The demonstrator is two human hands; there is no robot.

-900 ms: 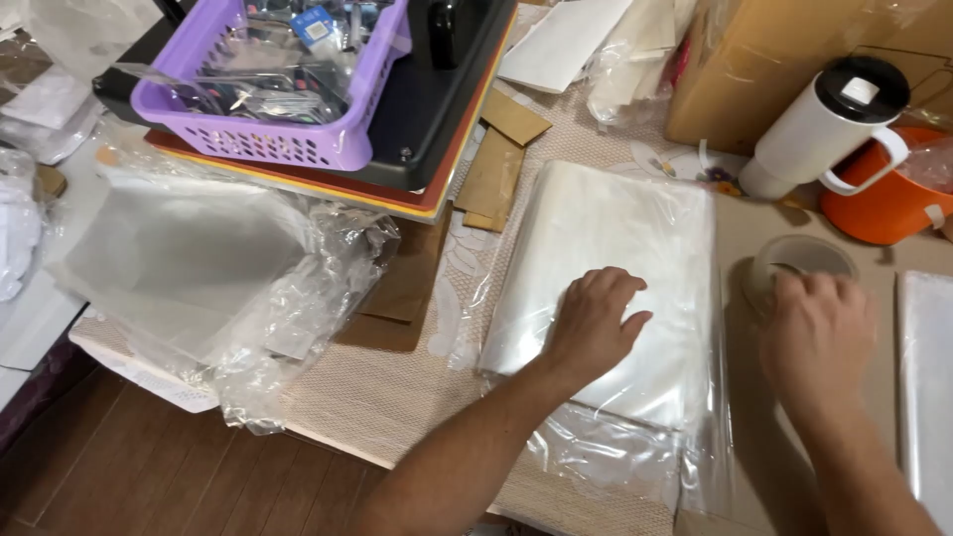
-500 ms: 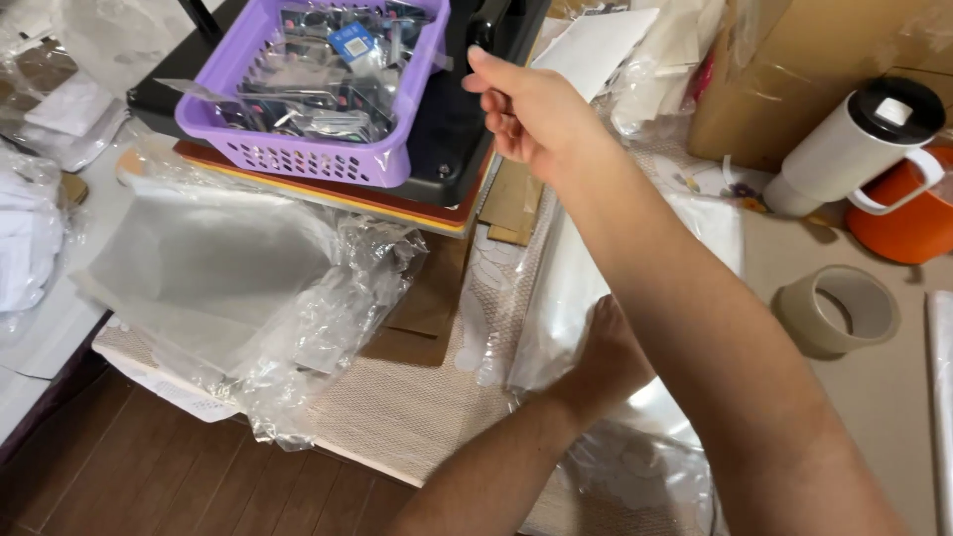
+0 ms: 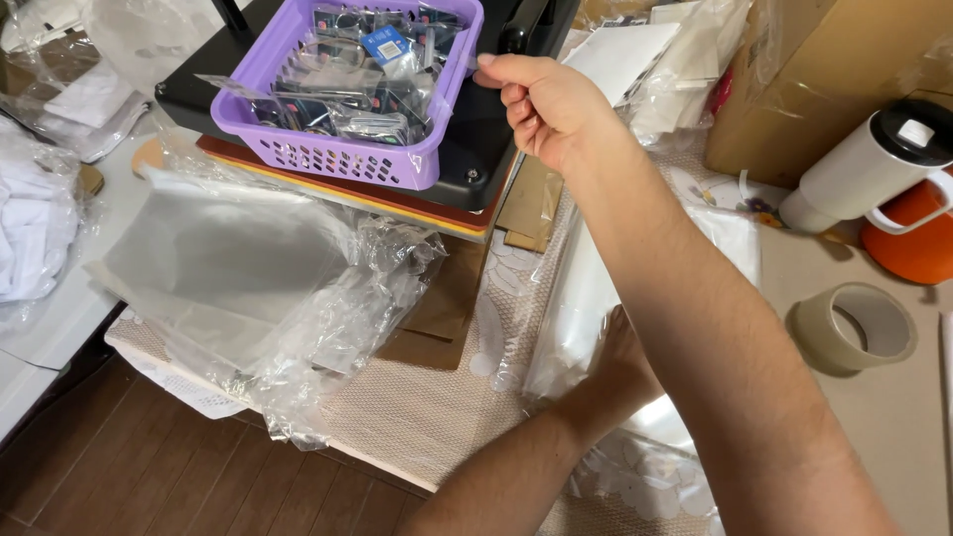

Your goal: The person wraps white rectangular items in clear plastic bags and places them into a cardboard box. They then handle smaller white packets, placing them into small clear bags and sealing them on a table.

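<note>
Fingers [image 3: 516, 99] of the right hand [image 3: 551, 109] are curled loosely inward, thumb extended along the top, at the right rim of a purple basket [image 3: 328, 149]; whether they pinch anything cannot be told, since no object shows between them. Directly left of these fingers, the basket holds small packets in clear wrappers [image 3: 367, 69], one with a blue label. Beneath the basket and below the fingers lies a black slab [image 3: 476, 149] resting on an orange-edged board [image 3: 397, 203]. The right forearm runs from the lower right corner up to the basket and crosses over the left hand [image 3: 620, 362]. The left hand rests flat on a stack of clear plastic bags [image 3: 586, 298] lying on the surface [image 3: 417, 417], well below the right fingers; its fingers are hidden behind the right forearm, so their state cannot be told. Left of the stack, loose crumpled plastic film [image 3: 298, 298] spreads over the edge of the surface. Right of the forearm sit a roll of tape [image 3: 856, 328], a white tumbler with a black lid [image 3: 864, 164] and an orange cup [image 3: 913, 243]. A cardboard box [image 3: 814, 79] stands behind them, to the right of the right fingers.
</note>
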